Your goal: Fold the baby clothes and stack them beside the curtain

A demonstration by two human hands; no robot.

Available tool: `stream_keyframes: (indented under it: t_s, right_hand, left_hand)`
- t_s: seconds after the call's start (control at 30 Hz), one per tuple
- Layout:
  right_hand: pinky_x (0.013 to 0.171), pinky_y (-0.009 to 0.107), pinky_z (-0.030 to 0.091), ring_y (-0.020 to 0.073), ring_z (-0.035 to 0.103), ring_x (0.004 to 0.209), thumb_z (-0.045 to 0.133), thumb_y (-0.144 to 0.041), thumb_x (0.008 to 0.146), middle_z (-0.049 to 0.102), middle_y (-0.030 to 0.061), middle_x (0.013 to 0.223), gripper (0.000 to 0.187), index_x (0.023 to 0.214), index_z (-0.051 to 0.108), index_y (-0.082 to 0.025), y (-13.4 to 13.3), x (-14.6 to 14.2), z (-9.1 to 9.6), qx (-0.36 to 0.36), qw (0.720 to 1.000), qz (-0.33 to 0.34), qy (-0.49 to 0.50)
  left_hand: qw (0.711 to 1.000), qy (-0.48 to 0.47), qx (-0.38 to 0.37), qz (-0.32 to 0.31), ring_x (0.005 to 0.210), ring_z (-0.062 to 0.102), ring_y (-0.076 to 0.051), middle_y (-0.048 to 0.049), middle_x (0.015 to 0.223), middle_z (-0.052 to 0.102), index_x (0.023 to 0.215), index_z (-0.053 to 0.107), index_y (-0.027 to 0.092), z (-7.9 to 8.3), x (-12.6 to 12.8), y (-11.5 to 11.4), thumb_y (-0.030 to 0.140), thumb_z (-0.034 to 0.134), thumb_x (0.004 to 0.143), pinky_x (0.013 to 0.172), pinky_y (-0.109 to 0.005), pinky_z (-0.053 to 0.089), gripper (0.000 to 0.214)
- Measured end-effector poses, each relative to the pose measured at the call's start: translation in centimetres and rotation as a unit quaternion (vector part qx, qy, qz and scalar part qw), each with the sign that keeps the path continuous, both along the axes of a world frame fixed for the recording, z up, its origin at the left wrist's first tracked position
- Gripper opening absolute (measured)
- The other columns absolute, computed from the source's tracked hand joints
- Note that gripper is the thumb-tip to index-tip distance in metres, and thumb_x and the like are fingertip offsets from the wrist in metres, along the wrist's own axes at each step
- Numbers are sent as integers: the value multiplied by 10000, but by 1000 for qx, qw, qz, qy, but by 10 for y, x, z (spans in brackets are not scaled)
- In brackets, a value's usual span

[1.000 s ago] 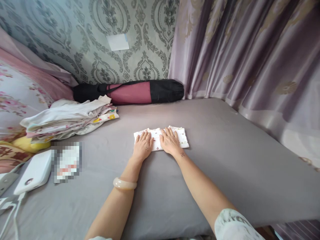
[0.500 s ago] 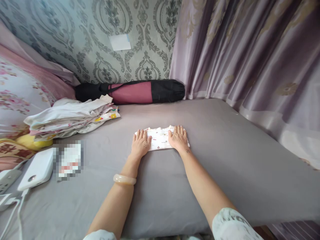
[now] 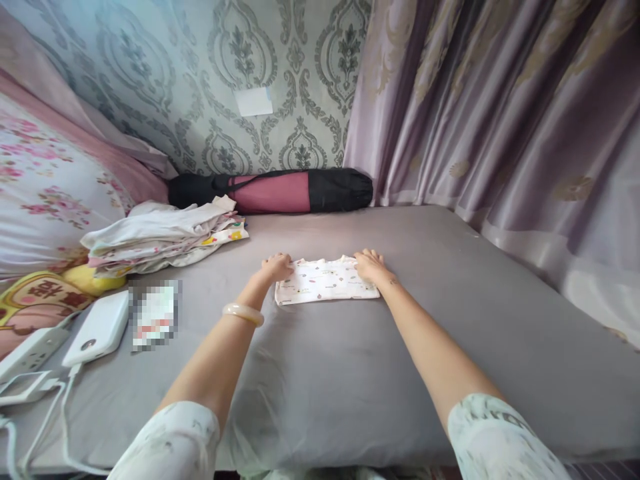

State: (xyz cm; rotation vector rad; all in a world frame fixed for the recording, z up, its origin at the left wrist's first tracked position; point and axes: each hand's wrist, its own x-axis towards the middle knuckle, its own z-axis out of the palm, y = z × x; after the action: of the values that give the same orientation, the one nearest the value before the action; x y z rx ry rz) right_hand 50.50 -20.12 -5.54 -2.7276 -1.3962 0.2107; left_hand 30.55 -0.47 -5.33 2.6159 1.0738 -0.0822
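Already, the small white printed garment (image 3: 325,283) lies folded into a flat, neat rectangle on the gray bed sheet (image 3: 340,387), its far edge a little uneven; what remains undone is that both hands are on it and it sits well apart from the pile of folded clothes (image 3: 160,233) at the left. The left hand (image 3: 276,267) is curled at its far left corner and the right hand (image 3: 370,265) at its far right one, fingers bent; whether either pinches the fabric, I cannot tell. Half a second ago, both palms pressed flat on the cloth with fingers extended; now they are at the corners, and more of the print shows between them. The pile looks unchanged.
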Motion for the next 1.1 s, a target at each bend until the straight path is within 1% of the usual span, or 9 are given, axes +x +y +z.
stream_keyframes:
  t_s: [0.13, 0.27, 0.47, 0.57, 0.67, 0.77, 0.9, 1.0, 1.1]
  right_hand:
    - [972, 408, 335, 288, 415, 1223, 511, -248, 905, 518, 131, 1289, 306, 1187, 622, -207, 0, 7, 7, -8, 1000, 8, 21]
    - [960, 352, 358, 261, 437, 1209, 524, -310, 912, 520, 114, 1293, 288, 1163, 634, -221, -7, 11, 14, 14, 999, 18, 31]
    - [787, 251, 418, 184, 593, 941, 528, -273, 897, 666, 74, 1071, 241, 1094, 631, -180, -29, 21, 43, 129, 986, 70, 83]
    - [812, 262, 412, 196, 599, 944, 531, -275, 898, 683, 68, 1048, 233, 1079, 637, -175, -40, 19, 64, 204, 973, 92, 51]
    - [873, 298, 406, 220, 589, 1015, 472, -229, 920, 676, 69, 1104, 284, 1168, 609, -195, -52, 7, 72, 240, 966, 89, 18]
    - [959, 342, 375, 225, 556, 1111, 396, -100, 902, 660, 74, 1161, 366, 1172, 618, -209, -70, -8, 59, 229, 966, 123, -14]
    - [1001, 358, 361, 198, 549, 1129, 346, -44, 886, 670, 67, 1148, 417, 1096, 659, -223, -101, -30, 20, 203, 955, 215, -29]
    - [1006, 346, 364, 188, 542, 1146, 342, -40, 887, 666, 65, 1165, 419, 1069, 672, -225, -122, -42, -2, 188, 945, 268, -25]
    - [1022, 341, 351, 180, 539, 1159, 345, -13, 859, 651, 57, 1205, 444, 1062, 679, -225, -132, -49, -6, 163, 947, 277, -19]
  left_hand:
    - [999, -24, -43, -3, 958, 638, -244, -82, 1026, 690, 963, 645, 195, 2, 4, 7, 210, 586, 675, 812, -319, 476, 294]
    - [994, -77, -78, -15, 796, 631, -195, -37, 832, 678, 886, 623, 174, 3, -6, 6, 255, 579, 666, 654, -252, 467, 239]
    - [932, -279, -228, -29, 599, 518, -115, 42, 618, 544, 769, 558, 174, 38, -31, 0, 353, 668, 617, 558, -214, 373, 259]
    - [906, -371, -198, -46, 612, 521, -107, 32, 662, 567, 832, 557, 165, 59, -38, -6, 361, 670, 647, 580, -212, 384, 292]
    - [891, -438, -100, -66, 755, 586, -144, -26, 831, 648, 933, 577, 153, 65, -45, -16, 319, 607, 713, 694, -248, 451, 277]
    - [913, -396, -7, -95, 934, 616, -197, -75, 1002, 690, 1000, 618, 159, 52, -60, -31, 262, 506, 780, 871, -316, 464, 268]
    - [949, -260, 43, -170, 1014, 632, -188, -41, 1055, 717, 1038, 658, 222, 17, -87, -53, 168, 387, 815, 1087, -411, 340, 355]
    - [954, -196, 61, -218, 1122, 599, -167, -32, 1130, 701, 1085, 656, 246, -3, -105, -65, 95, 355, 776, 1140, -424, 269, 457]
    - [956, -145, 63, -249, 1203, 551, -161, -26, 1228, 657, 1125, 643, 257, -10, -116, -71, 53, 373, 694, 1148, -430, 249, 548]
